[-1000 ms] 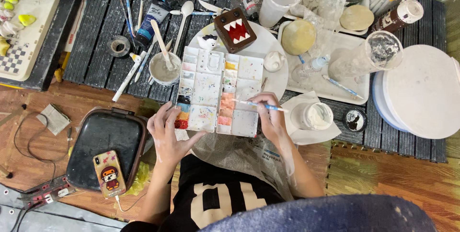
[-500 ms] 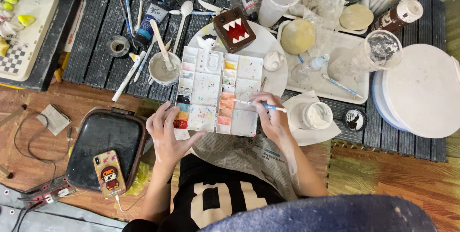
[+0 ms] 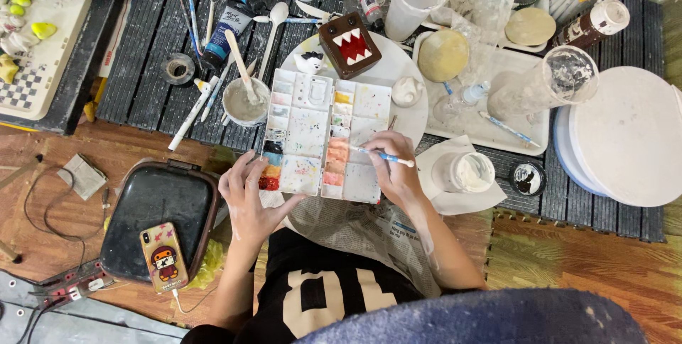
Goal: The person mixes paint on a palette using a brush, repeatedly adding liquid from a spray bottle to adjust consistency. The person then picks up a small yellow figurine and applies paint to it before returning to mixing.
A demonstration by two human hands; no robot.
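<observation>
Right hand [image 3: 396, 173] has its fingers clamped on a thin paintbrush [image 3: 383, 156], tip over the palette [image 3: 320, 134]. Left hand [image 3: 250, 198], fingers spread apart, steadies the palette's lower-left corner.

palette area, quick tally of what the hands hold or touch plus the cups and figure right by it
paint palette: 1, left hand on its near corner
paintbrush: 1, in right hand
cups of white paste: 2
brown toothy figure: 1
total: 5
</observation>
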